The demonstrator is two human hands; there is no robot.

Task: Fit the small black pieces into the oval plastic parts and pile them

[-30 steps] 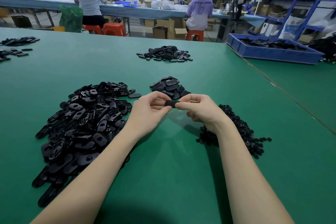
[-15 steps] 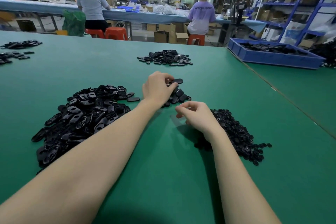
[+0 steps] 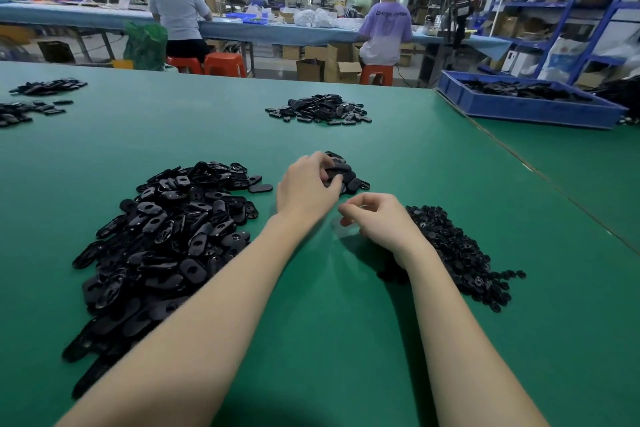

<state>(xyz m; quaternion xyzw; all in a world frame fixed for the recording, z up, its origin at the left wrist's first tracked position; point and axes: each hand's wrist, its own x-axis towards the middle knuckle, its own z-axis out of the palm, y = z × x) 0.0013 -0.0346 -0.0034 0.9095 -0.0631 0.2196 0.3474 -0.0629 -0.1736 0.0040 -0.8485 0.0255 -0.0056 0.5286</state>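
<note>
On the green worktop (image 3: 346,340), the left hand (image 3: 306,189) reaches onto the small pile of finished ovals (image 3: 348,175), its fingers curled around one oval there. The right hand (image 3: 379,218), just nearer than that pile, has loosely curled fingers; whether they pinch anything cannot be told. Left of the pile lies the heap of oval parts (image 3: 162,236); right of it, the small black pieces (image 3: 460,253).

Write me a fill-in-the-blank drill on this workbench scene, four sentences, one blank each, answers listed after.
1. The left hand reaches onto the small pile of finished parts and grips an ____ part.
2. The right hand hovers beside the heap of small black pieces and holds ____.
3. The big heap of oval parts lies on the person's ____ side.
4. The blue tray sits at the table's far ____ corner.

Answers: oval; nothing; left; right
</note>
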